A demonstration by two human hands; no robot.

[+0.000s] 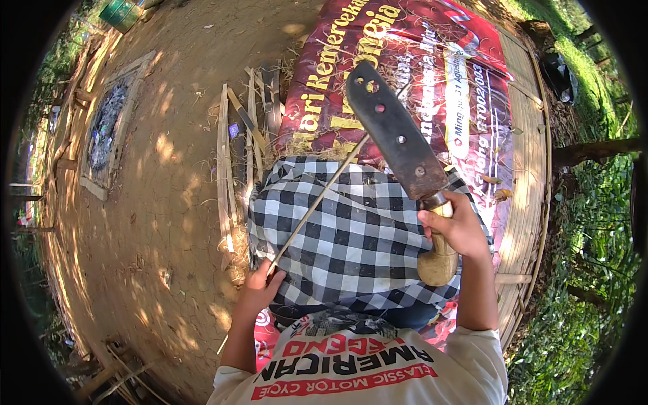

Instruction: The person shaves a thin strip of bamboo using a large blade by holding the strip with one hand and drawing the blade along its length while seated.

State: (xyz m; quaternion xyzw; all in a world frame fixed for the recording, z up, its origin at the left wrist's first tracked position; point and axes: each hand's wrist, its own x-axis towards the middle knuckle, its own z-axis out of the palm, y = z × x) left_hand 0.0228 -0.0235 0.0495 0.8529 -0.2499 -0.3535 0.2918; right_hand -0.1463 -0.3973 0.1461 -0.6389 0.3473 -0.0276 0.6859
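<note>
My right hand (460, 226) is wrapped round the wooden handle of a machete (398, 135). Its broad dark blade has several round holes along it and points up and to the left, above a black-and-white checked cloth (337, 233) over my lap. In my left hand (258, 289), closed at the left edge of the cloth, is a thin bamboo strip (316, 201). It slants up to the right across the cloth, its far part passing behind the blade. A short tail of it sticks out below my left hand.
A dark red printed banner (324, 94), scattered with fine shavings, lies ahead on a bamboo-slat platform (530, 202). Several split bamboo pieces (225, 162) lie left of the cloth. Bare earth spreads further left, with a framed ash pit (111, 125) and a green drum (120, 15).
</note>
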